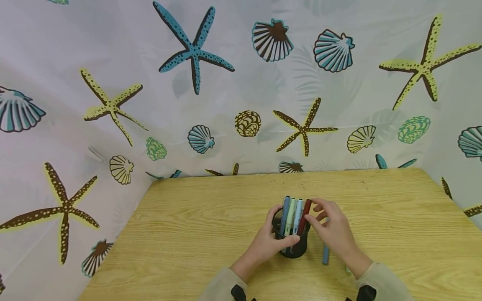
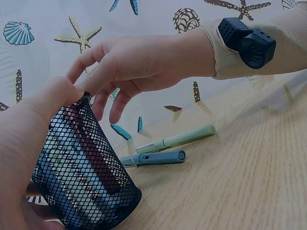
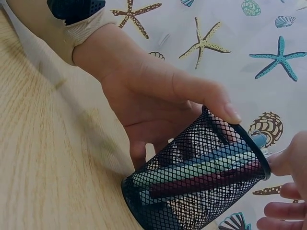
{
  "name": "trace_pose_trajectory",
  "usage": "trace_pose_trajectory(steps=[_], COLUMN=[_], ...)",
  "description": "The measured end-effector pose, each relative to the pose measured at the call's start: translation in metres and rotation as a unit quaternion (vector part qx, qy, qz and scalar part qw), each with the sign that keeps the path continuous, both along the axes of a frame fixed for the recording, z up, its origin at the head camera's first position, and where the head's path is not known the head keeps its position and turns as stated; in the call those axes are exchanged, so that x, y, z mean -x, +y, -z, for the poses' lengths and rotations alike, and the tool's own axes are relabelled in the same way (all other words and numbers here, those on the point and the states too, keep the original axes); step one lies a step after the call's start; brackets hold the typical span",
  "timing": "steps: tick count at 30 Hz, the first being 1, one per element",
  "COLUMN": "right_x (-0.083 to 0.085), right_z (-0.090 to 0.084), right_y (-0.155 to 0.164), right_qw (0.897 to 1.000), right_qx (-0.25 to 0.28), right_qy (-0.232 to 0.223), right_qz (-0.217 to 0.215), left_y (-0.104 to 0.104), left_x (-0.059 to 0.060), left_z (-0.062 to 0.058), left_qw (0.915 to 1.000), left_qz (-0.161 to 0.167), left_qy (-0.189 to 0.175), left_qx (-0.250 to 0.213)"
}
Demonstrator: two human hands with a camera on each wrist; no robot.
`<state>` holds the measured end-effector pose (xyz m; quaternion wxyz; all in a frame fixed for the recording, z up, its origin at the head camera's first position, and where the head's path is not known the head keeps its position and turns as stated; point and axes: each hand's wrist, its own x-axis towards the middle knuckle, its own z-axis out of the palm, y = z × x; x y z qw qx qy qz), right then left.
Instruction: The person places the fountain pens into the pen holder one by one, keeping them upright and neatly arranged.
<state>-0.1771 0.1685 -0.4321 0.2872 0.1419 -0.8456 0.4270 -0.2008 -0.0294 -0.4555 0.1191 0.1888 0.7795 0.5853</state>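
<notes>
My left hand (image 1: pixel 268 243) grips a black mesh pen cup (image 1: pixel 296 251), its thumb across the near side of the rim. Several capped pens stand inside: a blue pen (image 1: pixel 285 215), a light green pen (image 1: pixel 291 215), a pale blue pen (image 1: pixel 298 214) and a dark red pen (image 1: pixel 307 206) at the right. The right hand (image 1: pixel 335 229) pinches the dark red pen near its top between thumb and index finger, above the rim. Through the mesh in the left wrist view, that pen's lower part reaches down near the cup's bottom. The other right fingers hang free beside the cup.
On the wooden table (image 1: pixel 196 225), a blue-grey pen (image 2: pixel 163 157) lies to the right of the cup, partly under the right hand in the head view. Beside it lies another light green pen (image 2: pixel 192 136). A curtain with starfish and shells (image 1: pixel 241 83) surrounds the table's back and sides.
</notes>
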Motion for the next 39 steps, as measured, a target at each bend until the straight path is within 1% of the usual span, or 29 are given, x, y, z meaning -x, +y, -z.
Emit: trace_pose_trajectory(steps=[5,10,14,19,28,39], right_x=[0.000,0.000,0.000,-0.001,-0.003,-0.004], right_z=[0.001,0.002,0.004,0.005,0.007,0.011], right_y=[0.001,0.003,0.006,0.010,0.018,0.028], right_qw=[1.000,0.999,0.999,0.999,0.999,0.999], right_qx=[-0.010,-0.021,-0.025,-0.024,-0.027,-0.038], right_qy=[0.012,0.017,0.019,0.013,-0.018,-0.015], right_qz=[0.002,0.017,0.019,0.016,0.021,0.031], left_y=[0.000,0.000,0.000,0.000,0.000,0.000], left_x=[0.000,0.002,0.003,0.003,0.003,0.004], left_z=[0.001,0.004,0.005,0.005,0.004,0.005], left_qw=[1.0000,0.9999,0.9998,0.9997,0.9998,0.9998], left_qz=[-0.002,0.003,0.008,0.008,0.010,0.008], left_qy=[-0.001,-0.007,-0.008,-0.010,-0.008,-0.010], left_qx=[0.002,-0.011,-0.018,-0.019,-0.017,-0.018])
